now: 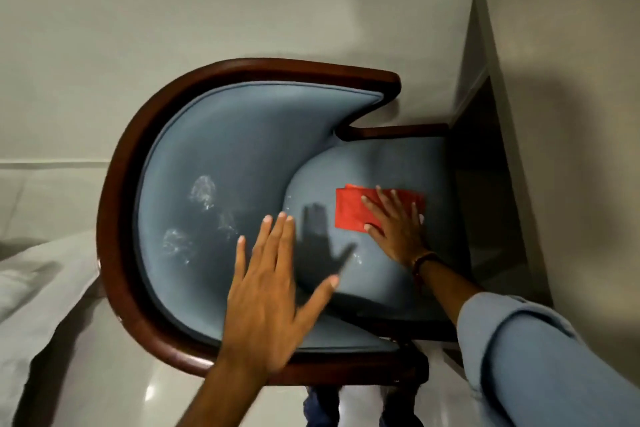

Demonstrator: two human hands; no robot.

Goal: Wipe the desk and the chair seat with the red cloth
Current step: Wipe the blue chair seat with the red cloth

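Fingers [381,199] of right hand [396,229] splayed flat (left hand [273,284] likewise) on red cloth [349,210]

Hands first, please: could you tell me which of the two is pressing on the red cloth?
The right hand lies flat on the red cloth; the left hand hovers open, touching nothing.

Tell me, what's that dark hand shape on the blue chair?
In the head view it is the shadow of the left hand, which hovers open above the seat; light from above casts it beside the cloth under the right hand. The floor shows glare, and the wide lens bends the edges.
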